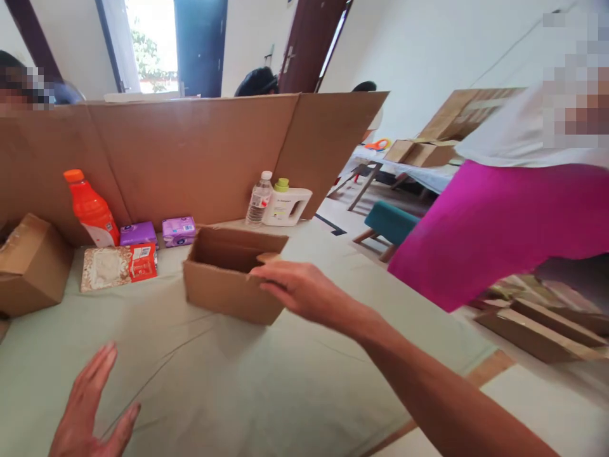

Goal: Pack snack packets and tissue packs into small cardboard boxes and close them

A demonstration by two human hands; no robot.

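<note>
An open-topped cardboard box (233, 295) stands on the pale green cloth. My right hand (295, 285) reaches in from the right with its fingers closed over the near right part of the box's rim. The inside of the box shows only in part, dark and shaded. At the lower left, my left hand (92, 406) hovers over the cloth, thumb and fingers spread, holding nothing. Behind the box's left end are two purple tissue packs (178, 231) (137, 234), and a red and white packet (118, 265) lies flat before them.
A tall cardboard panel (204, 152) borders the far side. Along it stand an orange bottle (92, 209), a clear water bottle (259, 202) and a white jug (288, 206) with a green cap. Another cardboard box (35, 266) sits left. A person in magenta (480, 222) stands right, near a teal stool (392, 222).
</note>
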